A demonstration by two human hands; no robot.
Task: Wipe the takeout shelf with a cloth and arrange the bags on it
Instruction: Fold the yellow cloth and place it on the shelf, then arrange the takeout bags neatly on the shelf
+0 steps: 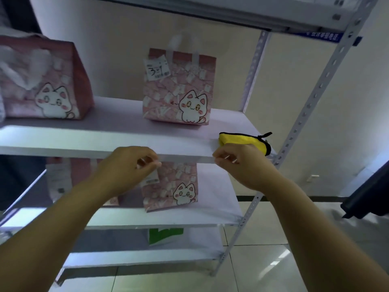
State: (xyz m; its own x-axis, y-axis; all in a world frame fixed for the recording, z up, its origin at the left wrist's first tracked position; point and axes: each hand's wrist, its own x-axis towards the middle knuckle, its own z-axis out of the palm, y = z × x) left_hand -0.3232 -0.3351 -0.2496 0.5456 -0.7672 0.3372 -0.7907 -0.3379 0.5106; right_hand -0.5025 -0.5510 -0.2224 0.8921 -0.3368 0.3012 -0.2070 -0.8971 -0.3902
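A yellow cloth point(242, 139) with a black hem lies on the front right corner of the middle white shelf point(105, 142). My right hand point(237, 163) hovers just in front of the cloth at the shelf edge, fingers loosely curled and holding nothing. My left hand point(130, 165) hangs in front of the shelf edge near the middle, also loosely curled and empty. A pink cat bag point(179, 89) with a receipt stands upright on the middle shelf. Another pink cat bag point(42, 81) stands at its left end. A third pink bag point(174, 186) stands on the shelf below.
The rack's perforated metal post point(315, 98) rises at the front right. Under the lower shelf point(189, 220), a green and white bag point(166, 234) stands on the bottom shelf. More pink bags point(61, 178) sit at the lower left. A dark object point(370, 197) juts in at the right over the tiled floor.
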